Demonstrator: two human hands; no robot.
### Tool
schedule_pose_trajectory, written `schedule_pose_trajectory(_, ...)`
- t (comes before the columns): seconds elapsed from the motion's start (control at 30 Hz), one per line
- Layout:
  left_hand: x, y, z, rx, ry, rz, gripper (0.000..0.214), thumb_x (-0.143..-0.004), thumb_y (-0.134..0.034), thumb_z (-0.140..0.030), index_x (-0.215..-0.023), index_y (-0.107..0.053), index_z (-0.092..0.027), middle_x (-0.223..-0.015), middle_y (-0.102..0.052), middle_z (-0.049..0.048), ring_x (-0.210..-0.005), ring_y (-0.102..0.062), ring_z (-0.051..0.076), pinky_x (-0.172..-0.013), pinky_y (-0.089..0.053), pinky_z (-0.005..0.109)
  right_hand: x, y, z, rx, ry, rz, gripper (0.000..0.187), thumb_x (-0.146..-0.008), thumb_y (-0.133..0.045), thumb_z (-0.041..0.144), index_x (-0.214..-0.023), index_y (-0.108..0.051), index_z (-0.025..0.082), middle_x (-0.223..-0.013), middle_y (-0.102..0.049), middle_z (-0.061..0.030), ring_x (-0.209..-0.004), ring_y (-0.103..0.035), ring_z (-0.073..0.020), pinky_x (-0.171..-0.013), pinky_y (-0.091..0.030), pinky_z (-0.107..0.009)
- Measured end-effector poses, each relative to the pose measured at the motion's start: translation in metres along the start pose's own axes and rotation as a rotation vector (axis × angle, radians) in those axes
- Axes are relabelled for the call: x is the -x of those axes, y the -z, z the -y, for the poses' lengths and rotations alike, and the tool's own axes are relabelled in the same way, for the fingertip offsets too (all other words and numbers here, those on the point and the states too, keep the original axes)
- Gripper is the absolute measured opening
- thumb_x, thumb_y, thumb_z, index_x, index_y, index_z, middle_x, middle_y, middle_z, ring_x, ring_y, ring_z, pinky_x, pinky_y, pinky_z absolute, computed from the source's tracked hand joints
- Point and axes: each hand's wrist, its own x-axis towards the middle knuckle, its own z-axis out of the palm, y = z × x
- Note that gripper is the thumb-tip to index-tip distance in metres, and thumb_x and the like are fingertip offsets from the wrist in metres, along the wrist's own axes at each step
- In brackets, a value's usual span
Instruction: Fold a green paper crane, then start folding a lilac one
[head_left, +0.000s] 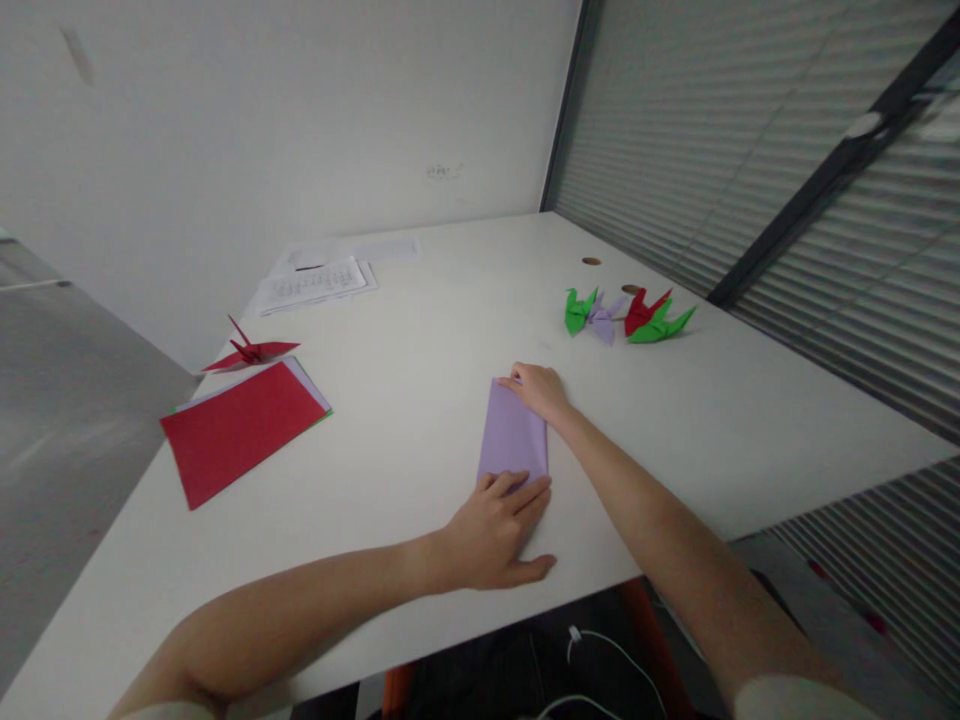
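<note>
A white cable (600, 650) hangs below the worktop (420, 340) edge, nearest to me. Just above it my left hand (491, 530) lies flat, its grip open, with the fingertips pressing the near end of the paper (514, 440) and the thumb spread on bare worktop. The paper is a lilac sheet folded into a narrow strip, lying flat between my hands close to the near edge. My right hand (538, 390) rests on its far corner with the fingers bent down. That grip is open too, and it looks to be pressing rather than pinching.

I think the main risk is slip. The surface looks smooth, and only fingertips pin the two ends, so an uneven push could slide one layer over the other and skew the fold. With the near edge so close, a hard drag toward me could carry the strip off the worktop.

To my left lies a stack of sheets (240, 425), red on top, with a red crane (251, 350) just behind it. Farther right sit four folded figures (626, 315), green, lilac, red and green, well apart from my hands. Printed pages (315, 280) lie by the wall.
</note>
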Motion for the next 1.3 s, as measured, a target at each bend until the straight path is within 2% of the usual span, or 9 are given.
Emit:
schedule_pose_trajectory(0.2,0.000,0.001,0.000,-0.002,-0.011,0.006,0.072,-0.086,-0.044,-0.057,-0.141,-0.037,-0.010,-0.147,-0.041,0.0123,-0.125,-0.041,0.033,-0.096,-0.037,0.048,0.000,0.001,0.000,0.002,-0.001,-0.004,0.047,-0.092,-0.039,0.058,-0.092,-0.065,0.020,-0.092,-0.072,-0.0091,-0.085,-0.065,-0.0230,-0.071,-0.040,-0.031)
schedule_pose_trajectory(0.5,0.000,0.002,-0.001,-0.007,-0.017,-0.013,0.071,-0.086,-0.045,-0.056,-0.139,-0.039,-0.010,-0.144,-0.044,0.0160,-0.124,-0.044,0.032,-0.096,-0.037,0.046,0.002,0.006,0.004,0.041,-0.029,0.039,0.047,-0.092,-0.038,0.059,-0.095,-0.064,0.020,-0.093,-0.072,-0.0103,-0.087,-0.065,-0.0234,-0.072,-0.039,-0.032)
schedule_pose_trajectory(0.7,0.001,0.002,-0.003,-0.025,-0.012,-0.015,0.071,-0.085,-0.045,-0.056,-0.139,-0.038,-0.010,-0.143,-0.045,0.0160,-0.125,-0.043,0.032,-0.095,-0.038,0.046,0.009,0.010,0.010,0.197,0.054,-0.023,0.046,-0.096,-0.033,0.052,-0.102,-0.062,0.016,-0.097,-0.071,-0.0149,-0.091,-0.064,-0.0253,-0.085,-0.033,-0.039)
schedule_pose_trajectory(0.87,0.003,0.000,-0.003,-0.035,-0.017,-0.021,0.070,-0.086,-0.044,-0.056,-0.139,-0.039,-0.010,-0.144,-0.044,0.0156,-0.124,-0.043,0.033,-0.094,-0.038,0.047,0.010,0.010,0.011,0.226,0.059,-0.032,0.048,-0.096,-0.032,0.052,-0.103,-0.061,0.015,-0.099,-0.069,-0.0155,-0.094,-0.061,-0.0276,-0.087,-0.032,-0.042)
schedule_pose_trajectory(1.03,0.004,0.002,-0.003,-0.044,-0.019,-0.015,0.071,-0.086,-0.044,-0.056,-0.139,-0.038,-0.010,-0.143,-0.045,0.0156,-0.124,-0.043,0.031,-0.094,-0.038,0.046,0.011,0.006,0.007,0.199,0.017,-0.104,0.052,-0.094,-0.032,0.057,-0.106,-0.059,0.014,-0.109,-0.063,-0.0185,-0.106,-0.052,-0.0316,-0.088,-0.031,-0.043)
schedule_pose_trajectory(1.3,0.004,0.002,-0.002,-0.022,-0.026,-0.015,0.070,-0.087,-0.042,-0.055,-0.140,-0.038,-0.009,-0.144,-0.043,0.0173,-0.125,-0.042,0.034,-0.096,-0.036,0.048,0.003,0.001,0.000,0.176,-0.040,-0.136,0.052,-0.091,-0.037,0.059,-0.109,-0.057,0.015,-0.115,-0.056,-0.0186,-0.108,-0.046,-0.0331,-0.089,-0.031,-0.044)
